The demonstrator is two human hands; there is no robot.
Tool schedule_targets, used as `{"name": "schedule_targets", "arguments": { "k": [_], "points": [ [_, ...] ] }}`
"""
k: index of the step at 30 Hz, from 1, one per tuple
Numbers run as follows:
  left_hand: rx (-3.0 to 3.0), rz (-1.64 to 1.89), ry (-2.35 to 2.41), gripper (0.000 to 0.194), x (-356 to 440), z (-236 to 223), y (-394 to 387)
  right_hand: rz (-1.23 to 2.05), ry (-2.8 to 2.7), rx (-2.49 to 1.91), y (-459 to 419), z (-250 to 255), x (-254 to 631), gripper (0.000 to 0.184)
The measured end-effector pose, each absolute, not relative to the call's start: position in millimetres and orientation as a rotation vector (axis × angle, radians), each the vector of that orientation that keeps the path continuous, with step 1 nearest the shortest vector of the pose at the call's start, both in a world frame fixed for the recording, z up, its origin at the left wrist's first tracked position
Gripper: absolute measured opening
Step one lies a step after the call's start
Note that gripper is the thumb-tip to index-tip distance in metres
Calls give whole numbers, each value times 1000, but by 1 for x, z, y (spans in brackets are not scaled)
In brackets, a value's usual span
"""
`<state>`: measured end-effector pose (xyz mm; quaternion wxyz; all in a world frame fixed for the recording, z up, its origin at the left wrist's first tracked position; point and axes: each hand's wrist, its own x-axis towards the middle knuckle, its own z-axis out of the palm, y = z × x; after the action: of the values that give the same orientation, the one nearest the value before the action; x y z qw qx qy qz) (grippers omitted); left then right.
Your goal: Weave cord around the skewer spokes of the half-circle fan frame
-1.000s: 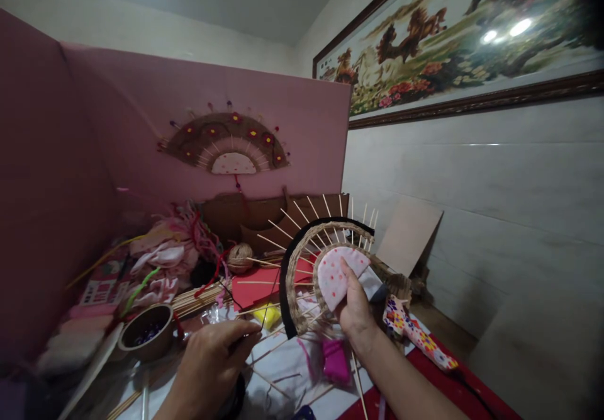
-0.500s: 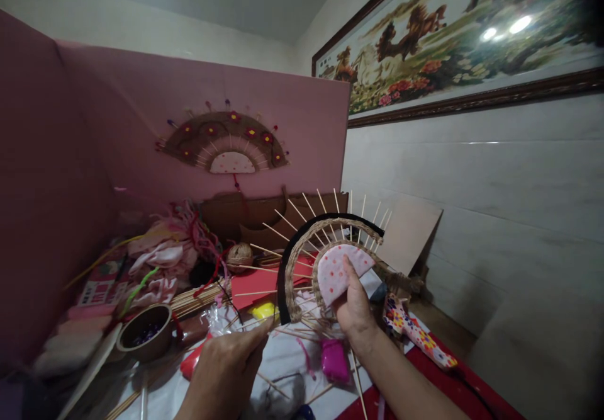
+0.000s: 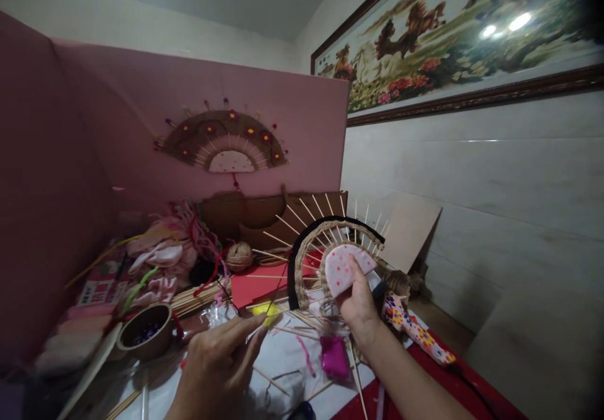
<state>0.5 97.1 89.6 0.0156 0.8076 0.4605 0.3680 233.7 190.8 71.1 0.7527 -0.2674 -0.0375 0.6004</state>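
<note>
My right hand [image 3: 362,310] grips a half-round fan frame [image 3: 352,262] at its pink-white dotted cloth centre, thumb pressed on the front. Thin wooden sticks fan out from that centre. Bands of tan twine and an outer black band [image 3: 295,262] run across the sticks. My left hand [image 3: 219,360] is closed in a pinch, left of and below the fan. A thin dark cord [image 3: 277,291] stretches from its fingertips up toward the fan's left edge. Behind the left fingertips lies a yellow packet [image 3: 268,312].
A finished fan [image 3: 231,140] hangs on the pink board. At left stand a brown cup [image 3: 146,332] of dark beads and a heap of cloth and yarn. A twine ball [image 3: 239,257], red paper [image 3: 255,284], magenta packet [image 3: 334,357] and flower-patterned tool [image 3: 418,332] lie around the fan.
The fan has shifted slightly right in my right hand and turned a little. My left hand has moved slightly left, and the dark cord between it and the fan now shows more clearly.
</note>
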Motion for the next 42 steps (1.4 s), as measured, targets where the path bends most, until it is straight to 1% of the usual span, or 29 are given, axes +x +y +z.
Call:
{"name": "schedule_targets", "arguments": {
  "k": [7, 11, 16, 20, 25, 29, 37, 42],
  "points": [
    [1803, 1321, 1357, 27, -3, 97, 99, 1316, -75, -617, 193, 66, 236, 19],
    [1639, 1307, 1282, 30, -5, 99, 101, 1315, -82, -626, 194, 65, 237, 19],
    [1724, 1303, 1266, 24, 0, 88, 102, 1319, -81, -628, 194, 65, 235, 19],
    [1808, 1223, 1248, 25, 9, 77, 103, 1340, -57, -604, 193, 65, 232, 18],
    [1858, 1254, 1291, 22, 15, 67, 103, 1348, -82, -587, 190, 66, 229, 18],
    [1971, 1191, 1302, 23, 16, 65, 103, 1346, -120, -564, 190, 65, 226, 19],
    [2106, 1208, 1348, 28, 14, 63, 104, 1356, -103, -545, 188, 64, 223, 21],
    [2165, 1263, 1440, 23, 9, 56, 108, 1358, -128, -504, 183, 67, 220, 22]
  ]
}}
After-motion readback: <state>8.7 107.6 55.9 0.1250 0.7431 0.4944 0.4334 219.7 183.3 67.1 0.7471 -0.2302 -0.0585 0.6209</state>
